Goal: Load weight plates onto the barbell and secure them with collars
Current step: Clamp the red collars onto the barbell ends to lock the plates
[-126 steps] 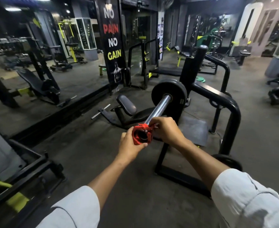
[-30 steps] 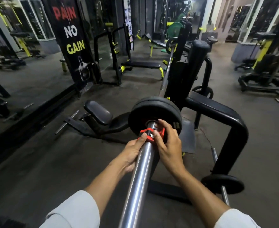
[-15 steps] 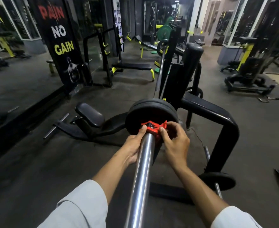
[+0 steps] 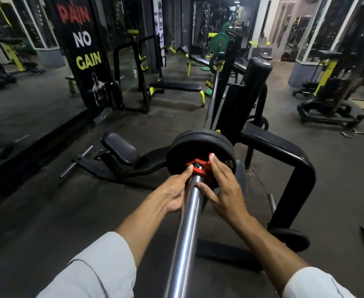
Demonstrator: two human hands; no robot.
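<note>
A chrome barbell sleeve [image 4: 186, 229] runs from the bottom of the view up to two black weight plates [image 4: 200, 145] stacked on it. A red collar [image 4: 198, 167] sits on the sleeve tight against the outer plate. My left hand [image 4: 174, 193] lies along the left side of the sleeve, its fingertip touching the collar. My right hand [image 4: 224, 187] is on the right side, fingers stretched flat over the collar and touching the plate face. Neither hand is closed around the collar.
The bar rests on a black rack [image 4: 273, 151] with a padded upright [image 4: 254, 89]. A spare plate [image 4: 290, 238] hangs on a peg low at the right. A low black seat [image 4: 119, 148] lies on the floor to the left. Benches and machines stand further back.
The collar went from the sleeve's end along the bar to the plates. In the last half second my right fingers have straightened from a pinch to lie flat over the collar.
</note>
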